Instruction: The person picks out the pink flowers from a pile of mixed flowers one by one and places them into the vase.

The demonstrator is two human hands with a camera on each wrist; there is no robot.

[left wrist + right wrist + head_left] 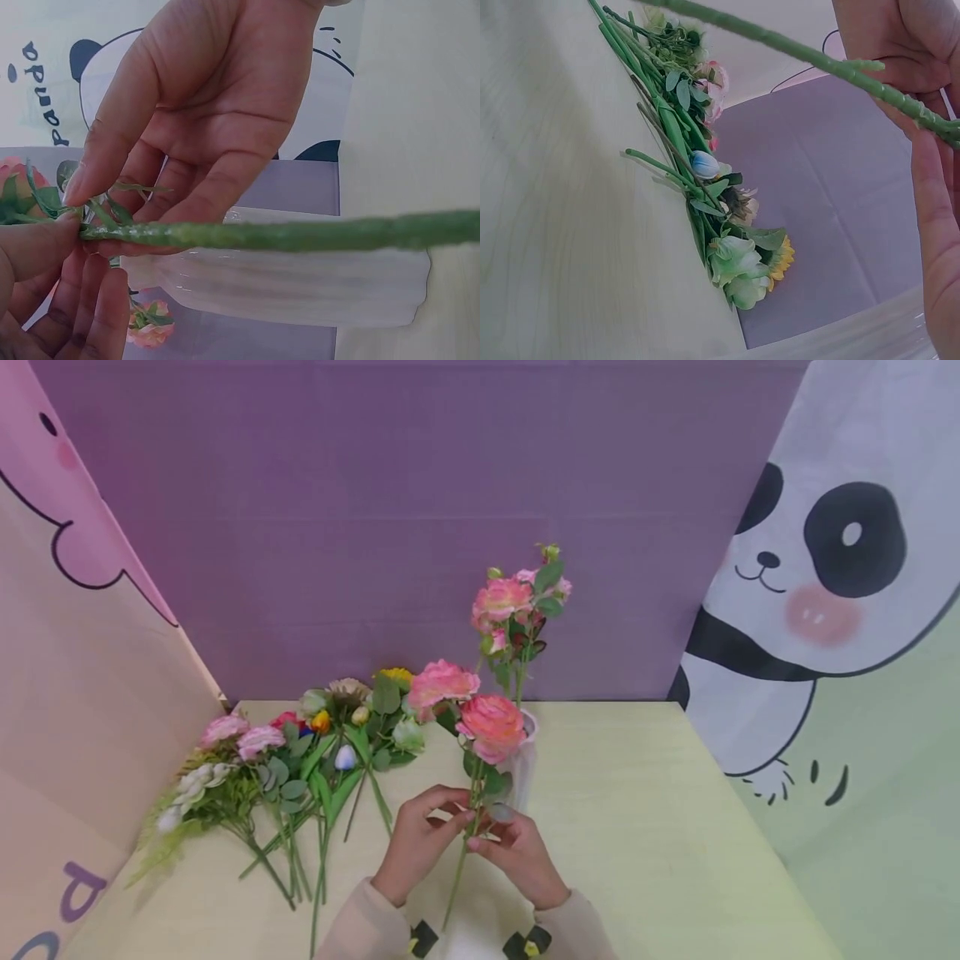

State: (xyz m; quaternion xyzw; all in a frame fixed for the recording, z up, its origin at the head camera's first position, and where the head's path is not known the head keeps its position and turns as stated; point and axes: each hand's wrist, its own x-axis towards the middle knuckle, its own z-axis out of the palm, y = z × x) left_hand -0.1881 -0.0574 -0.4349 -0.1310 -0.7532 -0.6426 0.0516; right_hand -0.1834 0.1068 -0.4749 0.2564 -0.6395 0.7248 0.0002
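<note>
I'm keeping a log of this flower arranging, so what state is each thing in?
Left hand: pinching the stem
Right hand: pinching the same stem
Held pink flowers: in bloom, outside the vase
Vase: upright, flowers inside
Vase flowers: standing, pink blooms open
White-blue tulip: lying, petals closed
Sunflower: lying, open

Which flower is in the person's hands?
The pink flower whose green stem the left hand and right hand pinch; the others lie on the table or stand in the pale vase.
</note>
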